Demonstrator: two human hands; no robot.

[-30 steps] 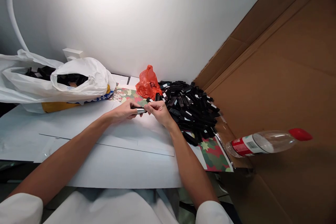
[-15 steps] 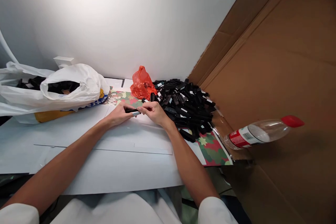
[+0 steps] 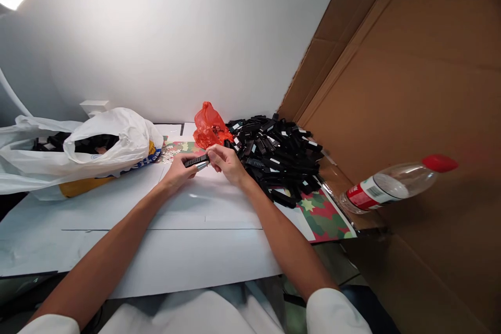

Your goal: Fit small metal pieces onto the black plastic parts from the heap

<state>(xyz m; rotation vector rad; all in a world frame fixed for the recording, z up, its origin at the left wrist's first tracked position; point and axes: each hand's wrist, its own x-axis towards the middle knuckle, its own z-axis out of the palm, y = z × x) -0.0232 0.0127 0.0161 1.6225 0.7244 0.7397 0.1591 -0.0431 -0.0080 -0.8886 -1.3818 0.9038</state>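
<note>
hands: together at mid-table, both closed on one small piece, fingertips nearly touching.
held piece: black part (image 3: 197, 160), a slim ribbed bar, lifted just above the white sheet (image 3: 203, 250).
left hand: left hand (image 3: 177, 171) curled shut round the bar's left end, gripping from below and behind.
right hand: right hand (image 3: 227, 163) pinches the bar's right end with its fingertips.
long axis: runs left to right across the body, its right end tipped slightly up; each hand has one end.
silvery bit: shows under the bar's right end; whether it belongs to the bar or is separate is too small to tell.
nearer hand: the left covers more of the bar's length; the right only meets its tip.
supply: pile of black parts (image 3: 277, 159) lies just right of the right hand, close by its wrist, on the patterned mat (image 3: 324, 219).
around: orange bag (image 3: 209, 128) just behind the hands, white bag (image 3: 105, 138) well to the left, bottle (image 3: 387, 185) against the cardboard wall (image 3: 410, 78).
</note>
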